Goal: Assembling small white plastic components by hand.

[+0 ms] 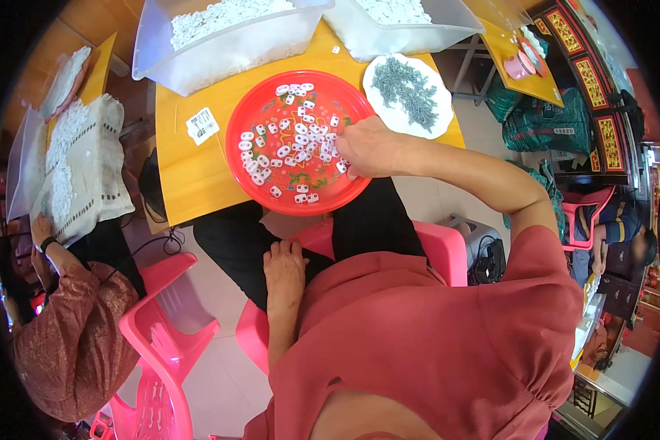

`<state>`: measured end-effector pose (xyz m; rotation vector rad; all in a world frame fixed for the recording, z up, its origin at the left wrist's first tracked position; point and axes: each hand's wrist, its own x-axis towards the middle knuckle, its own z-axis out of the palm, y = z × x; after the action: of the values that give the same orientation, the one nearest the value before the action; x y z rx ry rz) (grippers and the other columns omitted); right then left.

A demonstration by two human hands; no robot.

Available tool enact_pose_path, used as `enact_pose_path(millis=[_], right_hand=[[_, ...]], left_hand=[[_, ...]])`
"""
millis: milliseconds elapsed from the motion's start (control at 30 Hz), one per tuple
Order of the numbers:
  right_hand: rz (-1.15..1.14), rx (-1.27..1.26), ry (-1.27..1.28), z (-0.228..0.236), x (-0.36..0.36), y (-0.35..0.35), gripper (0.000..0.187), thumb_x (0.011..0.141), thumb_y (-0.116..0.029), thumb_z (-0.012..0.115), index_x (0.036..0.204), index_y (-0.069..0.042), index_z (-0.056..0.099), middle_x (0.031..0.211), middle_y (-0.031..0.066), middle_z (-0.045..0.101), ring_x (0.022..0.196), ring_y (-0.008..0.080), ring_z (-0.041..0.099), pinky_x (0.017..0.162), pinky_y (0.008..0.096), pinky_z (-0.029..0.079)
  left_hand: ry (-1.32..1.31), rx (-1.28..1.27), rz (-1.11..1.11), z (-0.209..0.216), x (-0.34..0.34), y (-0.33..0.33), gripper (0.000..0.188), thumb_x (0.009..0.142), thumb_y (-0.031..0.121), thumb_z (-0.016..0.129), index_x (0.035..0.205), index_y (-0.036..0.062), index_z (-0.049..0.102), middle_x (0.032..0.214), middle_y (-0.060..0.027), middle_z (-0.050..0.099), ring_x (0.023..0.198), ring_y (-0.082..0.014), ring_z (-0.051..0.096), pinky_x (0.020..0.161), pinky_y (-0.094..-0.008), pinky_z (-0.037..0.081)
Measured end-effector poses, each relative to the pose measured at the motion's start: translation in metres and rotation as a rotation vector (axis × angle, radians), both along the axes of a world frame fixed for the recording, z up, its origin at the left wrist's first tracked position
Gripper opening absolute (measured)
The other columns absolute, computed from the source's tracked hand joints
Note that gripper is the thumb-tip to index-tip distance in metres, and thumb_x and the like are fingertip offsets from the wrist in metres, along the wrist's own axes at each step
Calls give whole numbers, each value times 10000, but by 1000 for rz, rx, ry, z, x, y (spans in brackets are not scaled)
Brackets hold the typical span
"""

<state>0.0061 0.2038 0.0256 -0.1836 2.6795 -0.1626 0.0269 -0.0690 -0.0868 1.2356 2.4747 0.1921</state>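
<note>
Touching white pieces [301, 128] in the tray [345, 192] on the worktop [191, 172], the right hand [368, 147] curls its fingers; whether they pinch one cannot be told. The left hand [284, 270] lies on the thigh [231, 246], fingers slightly spread.

Your free lane: bare wooden tabletop [191, 183], front-left of the red tray [236, 165].
Plastic bins [231, 64] block you beyond; the white plate [443, 110] crowds its far right.
</note>
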Motion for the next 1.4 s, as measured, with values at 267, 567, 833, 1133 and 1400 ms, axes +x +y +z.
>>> enact_pose_path(millis=[267, 567, 833, 1133, 1400], right_hand=[[-15, -7, 21, -1, -2, 1, 253, 664, -175, 732, 706, 49, 620, 688, 218, 617, 710, 364, 636, 610, 434, 492], [-142, -155, 71, -22, 15, 15, 115, 676, -110, 654, 700, -6, 609, 675, 168, 613, 654, 349, 611, 578, 423, 470], [-397, -591, 298, -11, 25, 10, 122, 692, -31, 646, 724, 1, 532, 640, 115, 578, 573, 235, 570, 539, 331, 444], [-783, -1154, 468, -14, 35, -7, 116, 803, -66, 650, 886, 15, 660, 712, 13, 633, 656, 52, 570, 577, 217, 460], [-878, -1466, 660, -25, 43, -20, 143, 828, -71, 634, 934, 12, 680, 762, -1, 645, 659, 20, 529, 590, 186, 433]], left_hand=[[53, 28, -11, -1, 1, -2, 345, 716, 234, 699, 990, 61, 582, 956, -79, 584, 934, -228, 536, 775, -351, 417], [53, 22, -25, -3, 1, 1, 345, 718, 231, 700, 996, 65, 582, 953, -74, 583, 934, -223, 540, 776, -352, 418], [101, 127, 85, 12, -9, 4, 304, 766, 187, 663, 1038, 71, 596, 869, -95, 604, 817, -250, 595, 705, -373, 449], [119, 835, 456, 83, -46, 41, 117, 818, 8, 635, 935, -1, 645, 732, -94, 591, 590, -179, 560, 535, -273, 435], [100, 624, 234, 74, -78, 103, 116, 780, 84, 665, 885, 37, 647, 761, -102, 575, 650, -261, 593, 572, -349, 466]])
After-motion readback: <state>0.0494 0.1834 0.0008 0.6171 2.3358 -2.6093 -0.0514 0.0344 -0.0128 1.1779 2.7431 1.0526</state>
